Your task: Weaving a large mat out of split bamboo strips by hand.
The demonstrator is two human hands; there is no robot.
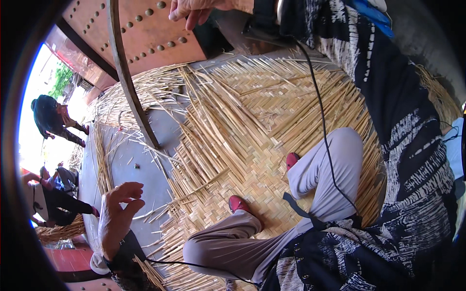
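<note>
My left hand [119, 208] is raised at the lower left, above the grey floor. Its fingers are half curled, with a gap to the thumb, and nothing shows between them. At the top edge, in front of a brown studded door, is my right hand [196, 12], partly cut off. Its loosely bent fingers are apart, and I see nothing in them. Below me spreads a woven mat [257, 179] of pale split strips; many loose strip ends [213, 131] stick out unwoven along its far side. My feet in red shoes [238, 204] rest on the weave.
A long, dark curved strip [127, 82] runs from the top edge to the floor, left of the mat. Behind it stands the studded door [150, 29]. Black cables [320, 111] hang across my body. Two people [53, 119] are at the far left beside straw-like bundles.
</note>
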